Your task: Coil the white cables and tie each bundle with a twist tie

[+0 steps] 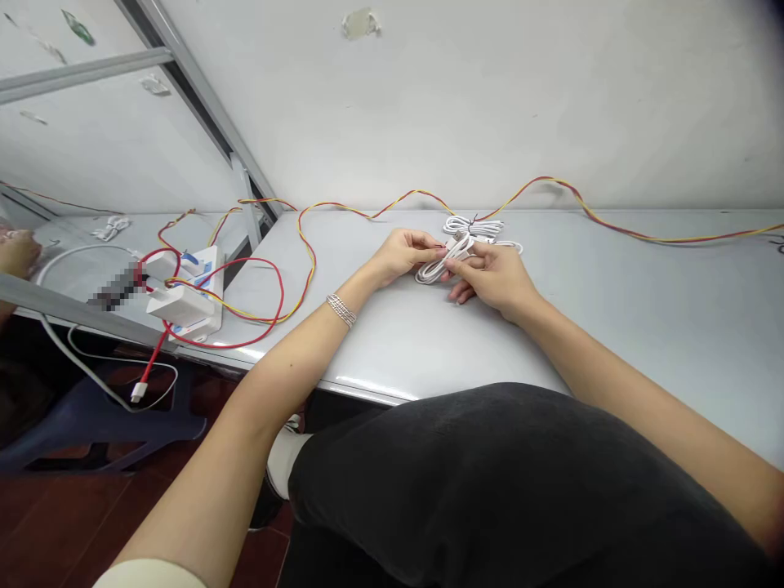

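Cable bundle (433, 268), white and looped, sits between 2 hands just above the bench (380, 351); whether it touches the surface I cannot tell. Its long axis slants, with the rounded end at lower left toward the wearer and the other end at upper right toward the wall (429, 106). Left hand (398, 256) has thumb and fingertips pinched on its left side; right hand (499, 279) is clamped on its right side, thumb in front, some lower fingers spread beneath.

Close behind, a tied bundle (462, 224) lies lengthwise along the wall, 1 dark tie around its middle. White loops also show beyond the right hand; their owner is hidden. Farther left, past the metal frame (245, 192), rests 1 more white bundle (112, 228).

Wall limits the back, with 1 twisted red-yellow wire (422, 193) running along that edge. Bench front edge passes beneath both forearms. To the left, 1 power strip (214, 282) sits near the frame; rightward, bench surface stretches to the picture's border.
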Action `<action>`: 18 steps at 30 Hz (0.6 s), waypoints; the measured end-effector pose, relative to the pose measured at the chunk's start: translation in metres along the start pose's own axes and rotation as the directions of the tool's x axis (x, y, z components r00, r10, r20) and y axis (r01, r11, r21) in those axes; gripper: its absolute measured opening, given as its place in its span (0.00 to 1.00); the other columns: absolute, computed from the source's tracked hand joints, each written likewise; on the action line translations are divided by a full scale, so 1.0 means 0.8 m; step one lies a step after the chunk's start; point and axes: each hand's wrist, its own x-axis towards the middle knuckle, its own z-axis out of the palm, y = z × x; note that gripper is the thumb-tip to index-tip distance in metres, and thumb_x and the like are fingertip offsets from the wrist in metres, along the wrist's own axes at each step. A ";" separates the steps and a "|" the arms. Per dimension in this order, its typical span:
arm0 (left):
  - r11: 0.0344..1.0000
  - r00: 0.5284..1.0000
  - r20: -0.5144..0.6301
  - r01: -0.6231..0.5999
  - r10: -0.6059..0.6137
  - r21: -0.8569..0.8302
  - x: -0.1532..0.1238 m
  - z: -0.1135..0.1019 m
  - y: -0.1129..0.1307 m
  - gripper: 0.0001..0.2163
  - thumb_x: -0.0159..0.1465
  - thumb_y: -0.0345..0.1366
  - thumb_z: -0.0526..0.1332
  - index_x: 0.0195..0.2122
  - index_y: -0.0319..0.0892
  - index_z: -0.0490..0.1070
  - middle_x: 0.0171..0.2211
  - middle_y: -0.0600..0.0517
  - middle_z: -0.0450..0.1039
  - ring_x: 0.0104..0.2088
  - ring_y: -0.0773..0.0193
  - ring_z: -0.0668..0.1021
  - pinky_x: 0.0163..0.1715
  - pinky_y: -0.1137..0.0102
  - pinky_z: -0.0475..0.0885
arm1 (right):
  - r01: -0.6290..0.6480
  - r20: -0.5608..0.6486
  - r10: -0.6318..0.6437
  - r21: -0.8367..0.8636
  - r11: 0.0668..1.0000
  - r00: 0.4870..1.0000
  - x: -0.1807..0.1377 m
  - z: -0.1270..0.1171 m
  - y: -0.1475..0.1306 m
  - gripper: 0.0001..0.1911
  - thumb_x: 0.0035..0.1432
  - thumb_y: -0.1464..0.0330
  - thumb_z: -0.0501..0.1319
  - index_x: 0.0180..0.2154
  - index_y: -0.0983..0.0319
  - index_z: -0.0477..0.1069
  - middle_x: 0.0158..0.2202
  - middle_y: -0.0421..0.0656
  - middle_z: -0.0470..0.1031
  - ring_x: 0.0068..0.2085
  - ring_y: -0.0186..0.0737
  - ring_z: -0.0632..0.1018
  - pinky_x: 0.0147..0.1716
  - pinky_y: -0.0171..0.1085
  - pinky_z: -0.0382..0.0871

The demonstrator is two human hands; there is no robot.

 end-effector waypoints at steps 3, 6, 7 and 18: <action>0.999 0.999 0.031 -0.013 0.014 -0.029 -0.002 0.006 0.002 0.19 0.53 0.42 0.80 0.31 0.37 0.73 0.27 0.49 0.79 0.27 0.63 0.80 0.30 0.69 0.70 | 0.005 0.002 -0.005 0.013 1.000 1.000 0.000 0.001 0.001 0.04 0.62 0.72 0.68 0.39 0.61 0.74 0.26 0.39 0.80 0.19 0.36 0.79 0.16 0.32 0.75; 0.995 0.995 0.050 -0.089 0.091 -0.040 -0.001 0.007 0.001 0.21 0.48 0.45 0.81 0.30 0.37 0.74 0.29 0.47 0.81 0.30 0.60 0.82 0.32 0.68 0.71 | 0.060 -0.030 -0.060 -0.003 0.998 0.998 0.001 0.001 0.004 0.04 0.60 0.70 0.70 0.36 0.62 0.76 0.24 0.38 0.77 0.18 0.35 0.76 0.14 0.32 0.72; 0.993 0.992 0.051 -0.113 0.115 -0.037 0.000 0.006 0.001 0.22 0.47 0.45 0.81 0.30 0.36 0.75 0.29 0.47 0.81 0.31 0.60 0.82 0.33 0.68 0.72 | 0.089 -0.047 -0.090 -0.013 0.996 0.995 0.002 0.000 0.005 0.05 0.59 0.69 0.71 0.34 0.62 0.76 0.23 0.38 0.76 0.17 0.34 0.75 0.13 0.32 0.71; 0.988 0.985 0.081 -0.153 0.150 0.032 0.002 -0.001 -0.003 0.19 0.47 0.38 0.81 0.37 0.36 0.80 0.38 0.46 0.83 0.39 0.61 0.83 0.48 0.62 0.75 | 0.073 -0.128 -0.059 0.106 0.992 0.990 0.003 0.001 0.006 0.06 0.55 0.69 0.74 0.34 0.63 0.79 0.26 0.40 0.77 0.20 0.33 0.76 0.15 0.31 0.71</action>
